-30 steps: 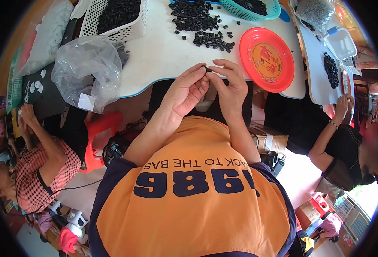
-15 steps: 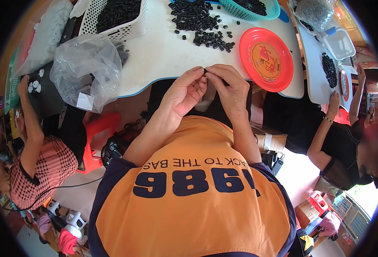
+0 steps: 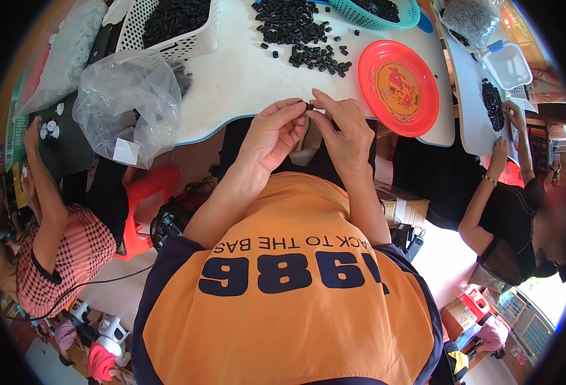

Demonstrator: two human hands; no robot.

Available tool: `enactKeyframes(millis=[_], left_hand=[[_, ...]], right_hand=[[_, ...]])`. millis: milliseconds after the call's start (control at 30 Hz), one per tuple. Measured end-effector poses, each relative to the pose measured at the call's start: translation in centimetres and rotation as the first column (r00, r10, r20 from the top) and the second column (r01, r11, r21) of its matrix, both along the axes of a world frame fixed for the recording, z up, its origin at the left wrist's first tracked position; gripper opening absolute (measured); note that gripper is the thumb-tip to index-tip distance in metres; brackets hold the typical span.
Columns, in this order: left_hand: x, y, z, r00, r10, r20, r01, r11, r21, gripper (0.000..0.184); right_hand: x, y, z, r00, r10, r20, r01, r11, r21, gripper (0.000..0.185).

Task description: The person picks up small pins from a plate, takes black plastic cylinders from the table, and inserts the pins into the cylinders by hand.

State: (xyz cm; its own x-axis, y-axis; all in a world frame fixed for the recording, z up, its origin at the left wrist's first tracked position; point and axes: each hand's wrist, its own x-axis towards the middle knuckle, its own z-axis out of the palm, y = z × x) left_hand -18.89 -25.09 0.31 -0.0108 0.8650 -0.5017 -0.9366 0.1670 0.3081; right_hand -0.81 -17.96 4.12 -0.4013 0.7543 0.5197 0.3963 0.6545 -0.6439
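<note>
A small black cylindrical piece is held just off the table's near edge, between the fingertips of my left hand. The left thumb and index finger pinch it, while the other fingers curl below. Facing it from the other side is my right hand, its index finger raised and apart from the thumb. The right thumb tip is close to the piece; whether it touches cannot be made out. Beyond my hands, a loose pile of similar black pieces spreads over the white table.
A red plate lies right of my hands. Further back are a white basket and a teal basket, both holding black pieces. A clear plastic bag hangs at the left edge. Co-workers sit left and right.
My right index finger has lifted away from the pinch, so the black piece shows more plainly in my left fingertips. The right co-worker's far hand has moved to the black pieces there.
</note>
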Motion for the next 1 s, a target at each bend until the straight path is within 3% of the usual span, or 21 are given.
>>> enactKeyframes(millis=[67,167,233,333,433,667,733,1000], left_hand=[[-0.6,0.0,-0.5,0.998,-0.009,-0.067,0.009,1.0,0.01,0.018],[-1.4,0.2,-0.4,0.992,-0.104,-0.073,0.106,0.994,0.021,0.02],[-1.6,0.4,0.7,0.973,-0.201,-0.109,0.201,0.979,-0.01,0.021],[-2.6,0.6,-0.6,0.947,-0.308,-0.087,0.313,0.949,0.045,0.023],[-2.5,0.0,-1.5,0.943,-0.324,-0.073,0.329,0.942,0.068,0.027],[-2.1,-0.7,-1.5,0.944,-0.327,-0.043,0.33,0.933,0.143,0.035],[-2.0,-0.8,-1.9,0.935,-0.35,0.065,0.331,0.922,0.199,0.035],[-1.7,-0.9,-2.1,0.918,-0.349,0.186,0.307,0.926,0.219,0.036]], right_hand=[[0.1,0.0,0.0,1.0,0.017,0.008,-0.018,0.998,0.06,0.055],[0.4,-0.1,0.5,0.998,0.066,-0.003,-0.066,0.993,-0.097,0.056],[1.1,0.0,0.5,0.988,0.098,-0.12,-0.146,0.852,-0.502,0.052],[2.1,0.9,-0.3,0.975,0.201,-0.099,-0.22,0.773,-0.596,0.046],[2.5,1.2,-0.8,0.95,0.259,-0.176,-0.31,0.706,-0.637,0.041],[2.8,1.2,-1.5,0.95,0.24,-0.201,-0.313,0.708,-0.633,0.04],[2.8,1.3,-1.6,0.933,0.236,-0.273,-0.359,0.686,-0.633,0.04],[2.8,1.0,-1.4,0.93,0.238,-0.279,-0.364,0.696,-0.619,0.041]])
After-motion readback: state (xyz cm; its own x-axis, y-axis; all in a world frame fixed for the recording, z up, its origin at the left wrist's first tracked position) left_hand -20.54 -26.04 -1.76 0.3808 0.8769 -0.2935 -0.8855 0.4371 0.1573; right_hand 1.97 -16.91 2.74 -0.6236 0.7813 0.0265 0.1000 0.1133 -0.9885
